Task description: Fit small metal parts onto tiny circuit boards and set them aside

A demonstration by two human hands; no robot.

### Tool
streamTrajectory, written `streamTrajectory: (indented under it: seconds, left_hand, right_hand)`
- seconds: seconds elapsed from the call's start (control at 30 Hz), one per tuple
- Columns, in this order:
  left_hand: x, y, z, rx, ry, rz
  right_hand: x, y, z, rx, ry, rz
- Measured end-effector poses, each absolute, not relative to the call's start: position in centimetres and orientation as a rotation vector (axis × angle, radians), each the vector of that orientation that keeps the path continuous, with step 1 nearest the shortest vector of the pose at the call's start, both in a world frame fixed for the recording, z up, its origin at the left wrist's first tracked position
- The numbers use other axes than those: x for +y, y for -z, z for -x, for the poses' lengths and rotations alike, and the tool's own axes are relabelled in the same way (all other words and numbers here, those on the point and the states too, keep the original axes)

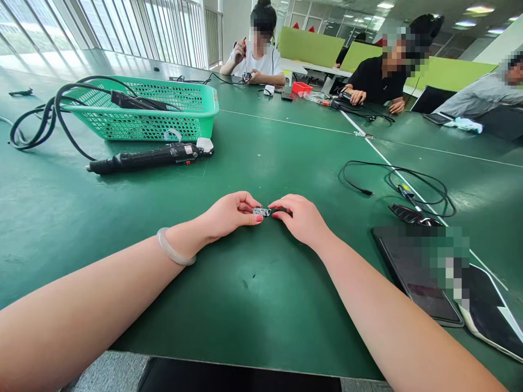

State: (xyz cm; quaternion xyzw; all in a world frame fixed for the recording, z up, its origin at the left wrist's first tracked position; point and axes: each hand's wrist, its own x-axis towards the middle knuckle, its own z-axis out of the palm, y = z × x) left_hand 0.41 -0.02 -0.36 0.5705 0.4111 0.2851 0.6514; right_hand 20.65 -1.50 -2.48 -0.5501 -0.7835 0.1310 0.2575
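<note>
Low over the green table, my left hand (231,215) pinches a small part (261,212) between thumb and fingers. The part is silver and black with a fine, detailed surface; its exact kind is too small to make out. At its right end, my right hand (301,218) is curled, with thumb and index fingertips closing on that end. A pale bangle (174,249) circles my left wrist. Beyond my left hand lies a black electric screwdriver (151,158) on its side, its cable looping off to the left.
A green perforated basket (151,122) with a black cable stands at the back left. To the right lie a coiled black cable (443,190), folded dark glasses (414,215) and a dark tablet-like device (408,267). Several people sit across the table (261,321), two handling things.
</note>
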Motion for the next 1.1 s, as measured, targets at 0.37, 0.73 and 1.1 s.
streamTrajectory:
  seconds: [0.37,0.73,1.1]
  left_hand:
    - [0.1,0.6,-0.4,0.928,-0.657,-1.302]
    - [0.0,0.6,-0.4,0.929,-0.663,-1.308]
    - [0.0,0.5,-0.5,0.959,-0.689,-1.285]
  right_hand:
    - [-1.8,2.3,-20.4,-2.228,-0.29,1.554]
    - [-2.2,2.0,-20.4,-2.218,-0.236,1.489]
    - [-2.5,1.7,-20.5,-2.191,-0.346,1.596]
